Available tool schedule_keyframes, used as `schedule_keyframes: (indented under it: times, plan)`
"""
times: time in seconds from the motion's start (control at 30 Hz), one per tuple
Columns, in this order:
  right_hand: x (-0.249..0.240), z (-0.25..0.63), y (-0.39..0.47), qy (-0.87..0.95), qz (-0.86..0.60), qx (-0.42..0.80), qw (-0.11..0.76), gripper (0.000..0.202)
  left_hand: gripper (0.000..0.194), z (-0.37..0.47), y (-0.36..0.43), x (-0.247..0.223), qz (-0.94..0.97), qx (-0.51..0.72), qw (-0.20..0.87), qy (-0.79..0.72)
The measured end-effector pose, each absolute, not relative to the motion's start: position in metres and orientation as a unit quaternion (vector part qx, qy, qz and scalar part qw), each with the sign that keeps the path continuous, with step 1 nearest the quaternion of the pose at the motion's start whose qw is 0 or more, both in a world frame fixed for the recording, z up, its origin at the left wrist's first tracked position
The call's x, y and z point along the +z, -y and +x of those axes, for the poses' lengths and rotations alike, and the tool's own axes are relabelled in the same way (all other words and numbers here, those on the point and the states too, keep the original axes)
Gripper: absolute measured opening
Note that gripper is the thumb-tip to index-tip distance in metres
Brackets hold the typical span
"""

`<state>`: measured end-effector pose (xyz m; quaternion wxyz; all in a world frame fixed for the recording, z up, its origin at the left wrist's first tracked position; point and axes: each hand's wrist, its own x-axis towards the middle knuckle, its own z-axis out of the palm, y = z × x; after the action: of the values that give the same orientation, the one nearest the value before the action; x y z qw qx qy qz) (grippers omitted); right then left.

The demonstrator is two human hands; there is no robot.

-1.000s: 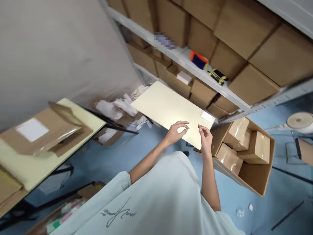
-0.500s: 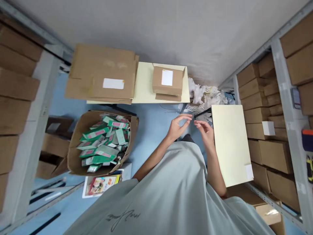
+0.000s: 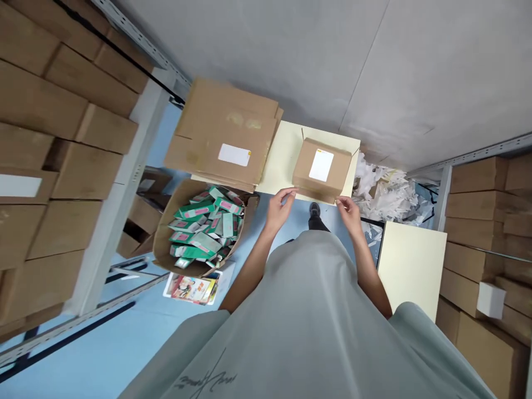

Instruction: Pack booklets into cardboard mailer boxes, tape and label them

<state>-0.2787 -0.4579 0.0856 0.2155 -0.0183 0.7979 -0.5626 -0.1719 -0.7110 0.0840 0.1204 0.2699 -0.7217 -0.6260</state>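
Note:
A small cardboard box (image 3: 322,166) with a white label on top rests on a cream-coloured table (image 3: 279,158), its side flaps sticking out. My left hand (image 3: 279,210) is at the box's near left corner, fingers curved and thumb apart. By the near right corner is my right hand (image 3: 349,213), fingers bent and loosely spread. The fingertips of both hands are close to the box's near lower edge; whether they touch it I cannot tell. Neither hand visibly holds anything. Left of the box, a stack of flattened cardboard (image 3: 226,130) lies on the same table.
An open carton (image 3: 160,252) of green-and-pink packets stands on the floor at left. White crumpled paper (image 3: 386,191) is heaped right of the table. Another cream tabletop (image 3: 411,263) is at my right. Shelves of cardboard boxes (image 3: 62,199) flank both sides.
My view has turned to the right and I am nearer the table. Both hands have moved forward and apart, from in front of my body to the box's near corners.

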Motion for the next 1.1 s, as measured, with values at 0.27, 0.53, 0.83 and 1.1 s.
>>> schedule_keyframes:
  times: [0.27, 0.53, 0.83, 1.1]
  plan:
    - [0.021, -0.383, 0.467, -0.841, 0.101, -0.481, 0.228, 0.081, 0.049, -0.282, 0.751, 0.018, 0.413, -0.504, -0.011, 0.759]
    - [0.016, -0.395, 0.503, -0.835, 0.089, -0.471, 0.27, 0.073, 0.047, -0.295, 0.772, -0.001, 0.408, -0.538, -0.083, 0.733]
    - [0.045, -0.392, 0.564, -0.879, 0.059, -0.411, 0.236, 0.089, 0.04, -0.289, 0.824, 0.01, 0.38, -0.557, -0.046, 0.737]
    - [0.086, -0.38, 0.656, -0.831, -0.222, -0.415, 0.296, 0.069, 0.022, -0.187, 0.838, 0.064, 0.444, -0.574, 0.208, 0.656]
